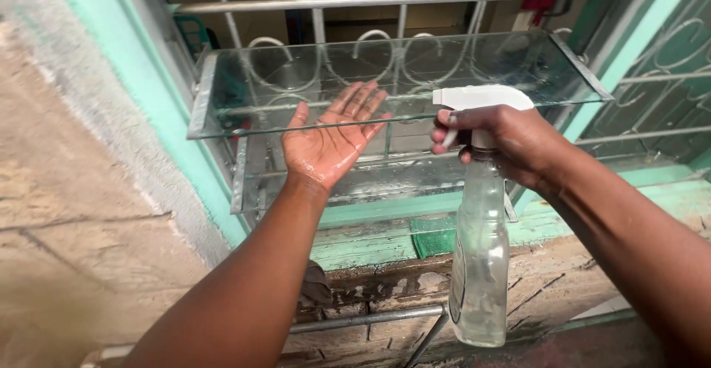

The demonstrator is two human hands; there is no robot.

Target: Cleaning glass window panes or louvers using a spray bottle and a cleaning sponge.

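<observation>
My right hand grips the neck of a clear spray bottle with a white trigger head, a finger on the trigger, nozzle pointing left. My left hand is open, palm up and wet, fingers spread, held just under the front edge of a tilted glass louvre pane in a window. A second glass pane sits below it, behind my left hand.
White metal grille bars with curled scrolls stand behind the panes. The window frame is painted green, with a worn green sill below. A rough plaster wall fills the left. A metal pipe runs under the sill.
</observation>
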